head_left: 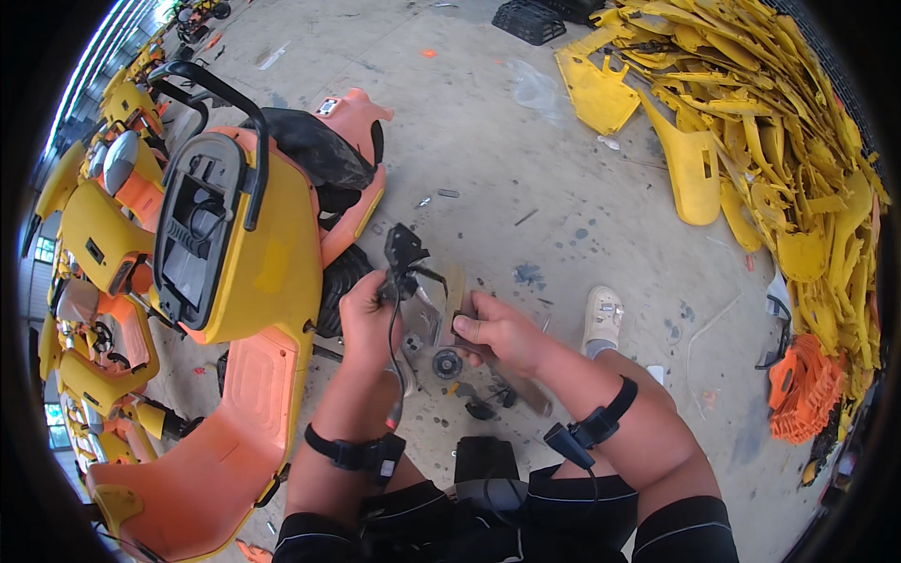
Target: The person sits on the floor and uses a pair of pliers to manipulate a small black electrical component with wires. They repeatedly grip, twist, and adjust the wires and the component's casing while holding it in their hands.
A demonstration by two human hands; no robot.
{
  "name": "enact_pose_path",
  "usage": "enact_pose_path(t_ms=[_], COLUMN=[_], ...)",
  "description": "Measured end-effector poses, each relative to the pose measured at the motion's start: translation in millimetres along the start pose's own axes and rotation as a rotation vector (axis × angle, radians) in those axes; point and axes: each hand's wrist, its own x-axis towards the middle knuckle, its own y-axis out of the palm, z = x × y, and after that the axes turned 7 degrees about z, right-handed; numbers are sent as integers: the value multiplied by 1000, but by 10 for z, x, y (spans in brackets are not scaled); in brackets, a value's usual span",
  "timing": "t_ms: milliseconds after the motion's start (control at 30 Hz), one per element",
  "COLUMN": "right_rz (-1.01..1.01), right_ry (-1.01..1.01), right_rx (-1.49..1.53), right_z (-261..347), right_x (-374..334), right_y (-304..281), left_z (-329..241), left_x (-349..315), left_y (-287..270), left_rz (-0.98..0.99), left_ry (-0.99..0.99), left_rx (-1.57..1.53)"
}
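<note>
My left hand (368,321) is closed around a black plastic part (404,251) with a dark cable (394,347) hanging from it. To its right, my right hand (496,330) grips a long, flat bar-like tool (522,387). One end of the tool shows below the hand, and a blurred tan piece (454,283) rises above the fingers near the black part. Whether tool and part touch, I cannot tell. On the floor under my hands lie a small round wheel-like part (447,364) and dark loose pieces (482,405).
A yellow and orange scooter body (272,244) stands close at my left, with more scooters (99,235) behind it. Yellow panels (751,122) are heaped at the right, beside stacked orange parts (803,389). A black crate (527,22) sits far off on the stained concrete floor (488,141).
</note>
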Motion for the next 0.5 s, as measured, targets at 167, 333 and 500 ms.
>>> enact_pose_path(t_ms=[167,333,500], right_rz=[-22,-96,101], right_ry=[119,83,224], right_rx=[-3,-450,-599], right_z=[120,154,347], right_x=[125,-4,-140], right_y=[245,-2,-333], left_z=[235,68,117], left_x=[30,0,-144], left_y=[-148,-401,-407], left_rz=[139,474,806], left_ry=[-189,-150,-317], left_rx=[-93,-166,-201])
